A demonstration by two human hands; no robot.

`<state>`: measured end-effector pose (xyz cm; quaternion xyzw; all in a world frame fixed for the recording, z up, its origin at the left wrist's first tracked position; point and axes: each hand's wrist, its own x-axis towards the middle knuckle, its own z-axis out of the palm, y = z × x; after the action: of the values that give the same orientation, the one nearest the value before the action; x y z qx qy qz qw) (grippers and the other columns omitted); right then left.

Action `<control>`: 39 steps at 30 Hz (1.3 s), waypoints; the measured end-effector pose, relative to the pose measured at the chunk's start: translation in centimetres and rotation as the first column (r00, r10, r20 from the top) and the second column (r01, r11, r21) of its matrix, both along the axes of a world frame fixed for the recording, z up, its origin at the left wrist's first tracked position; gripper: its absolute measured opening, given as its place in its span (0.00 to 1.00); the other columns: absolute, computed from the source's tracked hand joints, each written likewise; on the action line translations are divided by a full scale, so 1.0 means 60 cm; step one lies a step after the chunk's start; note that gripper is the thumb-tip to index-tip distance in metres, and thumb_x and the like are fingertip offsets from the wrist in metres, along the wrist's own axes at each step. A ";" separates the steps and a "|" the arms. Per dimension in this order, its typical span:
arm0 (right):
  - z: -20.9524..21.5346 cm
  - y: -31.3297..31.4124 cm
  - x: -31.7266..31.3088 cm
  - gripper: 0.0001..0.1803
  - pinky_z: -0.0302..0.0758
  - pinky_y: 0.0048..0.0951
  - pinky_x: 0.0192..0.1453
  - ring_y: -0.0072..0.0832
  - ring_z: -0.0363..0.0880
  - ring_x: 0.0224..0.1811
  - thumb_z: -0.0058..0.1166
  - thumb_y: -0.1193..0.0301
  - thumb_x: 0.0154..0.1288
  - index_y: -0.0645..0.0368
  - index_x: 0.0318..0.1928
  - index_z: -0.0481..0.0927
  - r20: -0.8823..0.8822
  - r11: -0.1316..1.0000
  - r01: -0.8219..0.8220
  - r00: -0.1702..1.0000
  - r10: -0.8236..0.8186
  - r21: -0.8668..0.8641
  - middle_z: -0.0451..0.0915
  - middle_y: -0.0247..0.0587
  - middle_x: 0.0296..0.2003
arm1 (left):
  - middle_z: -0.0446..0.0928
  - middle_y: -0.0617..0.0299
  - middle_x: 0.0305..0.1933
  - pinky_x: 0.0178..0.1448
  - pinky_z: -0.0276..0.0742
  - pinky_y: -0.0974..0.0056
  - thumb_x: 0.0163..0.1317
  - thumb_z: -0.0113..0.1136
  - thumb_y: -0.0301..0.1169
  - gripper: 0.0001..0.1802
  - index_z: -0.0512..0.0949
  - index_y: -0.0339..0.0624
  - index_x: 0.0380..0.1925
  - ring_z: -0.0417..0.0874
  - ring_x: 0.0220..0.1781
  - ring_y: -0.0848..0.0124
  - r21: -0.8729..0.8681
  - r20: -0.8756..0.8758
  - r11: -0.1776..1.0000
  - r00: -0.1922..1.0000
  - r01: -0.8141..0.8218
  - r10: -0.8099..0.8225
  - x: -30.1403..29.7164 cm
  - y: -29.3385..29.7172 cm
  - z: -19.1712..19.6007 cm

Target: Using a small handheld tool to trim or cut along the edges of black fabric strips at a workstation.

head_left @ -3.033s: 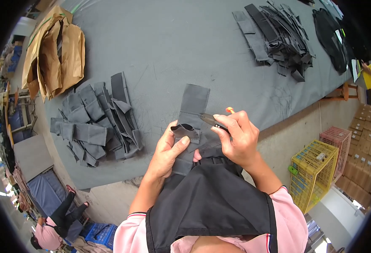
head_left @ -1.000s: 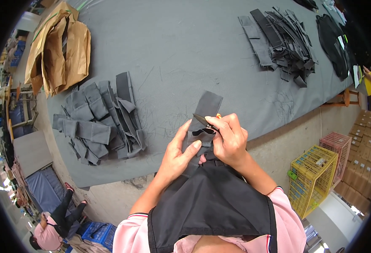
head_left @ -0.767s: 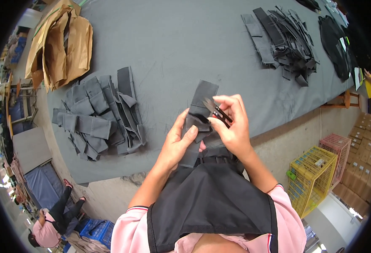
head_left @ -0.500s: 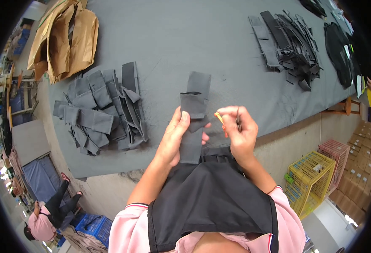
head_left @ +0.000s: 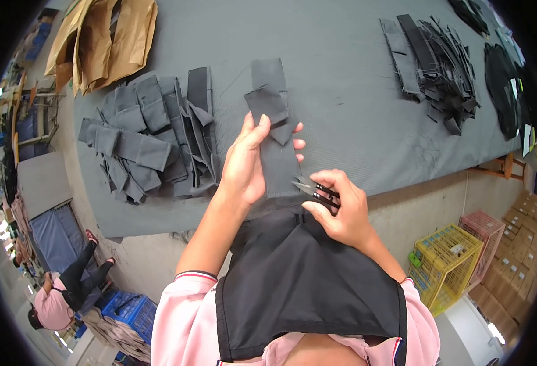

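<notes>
The left hand (head_left: 247,158) grasped a dark grey fabric piece (head_left: 273,122), with the thumb on top of the cloth and the fingertips showing past its right edge. The piece lay stretched over the near edge of the grey bench (head_left: 341,79), and its far end rested flat on the bench surface. The right hand (head_left: 341,210) was clenched around small black thread snips (head_left: 317,190), and the metal tips of the snips touched the near right corner of the fabric piece. To the left of the left hand, a pile of similar grey fabric pieces (head_left: 149,134) lay on the bench. At the far left there were brown paper patterns (head_left: 107,36). At the far right lay a heap of darker strips (head_left: 433,61). A yellow plastic crate (head_left: 448,253) stood on the floor at the near right, beside a pink crate (head_left: 485,229).
</notes>
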<state>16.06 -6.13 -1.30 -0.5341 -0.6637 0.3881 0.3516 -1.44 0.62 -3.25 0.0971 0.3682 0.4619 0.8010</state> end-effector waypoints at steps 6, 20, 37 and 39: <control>-0.003 -0.013 0.008 0.15 0.71 0.27 0.25 0.28 0.77 0.22 0.64 0.74 0.50 0.60 0.39 0.75 0.189 0.983 -0.088 0.980 0.057 0.162 0.76 0.36 0.24 | 0.76 0.51 0.47 0.41 0.81 0.57 0.71 0.43 0.38 0.18 0.59 0.45 0.57 0.81 0.40 0.64 0.029 -0.062 0.996 0.994 -0.087 0.089 0.002 0.007 0.004; 0.001 -0.007 -0.017 0.15 0.71 0.27 0.25 0.30 0.77 0.22 0.64 0.76 0.49 0.63 0.38 0.75 0.172 0.974 0.004 0.984 -0.044 0.227 0.76 0.39 0.25 | 0.76 0.52 0.48 0.40 0.79 0.56 0.72 0.40 0.39 0.15 0.65 0.44 0.52 0.79 0.40 0.64 0.133 -0.117 0.915 0.911 -0.380 0.396 0.019 0.007 0.024; -0.014 -0.001 -0.019 0.16 0.72 0.27 0.25 0.31 0.77 0.22 0.64 0.77 0.48 0.63 0.39 0.75 0.138 0.939 0.066 0.983 -0.118 0.338 0.77 0.39 0.25 | 0.75 0.52 0.49 0.42 0.78 0.53 0.71 0.43 0.41 0.18 0.66 0.41 0.53 0.78 0.41 0.63 0.102 -0.116 0.872 0.864 -0.479 0.489 0.031 0.000 0.042; -0.016 0.002 -0.017 0.16 0.72 0.27 0.25 0.31 0.77 0.22 0.65 0.77 0.48 0.63 0.39 0.75 0.137 0.931 0.060 0.984 -0.116 0.359 0.77 0.39 0.25 | 0.75 0.52 0.49 0.42 0.78 0.53 0.71 0.42 0.41 0.18 0.66 0.41 0.53 0.78 0.41 0.63 0.095 -0.109 0.873 0.867 -0.478 0.487 0.032 0.002 0.044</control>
<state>15.04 -6.02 -2.29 -0.5201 -0.7235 0.2034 0.4059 0.48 0.71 -0.61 0.0575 0.4169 0.6516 0.6311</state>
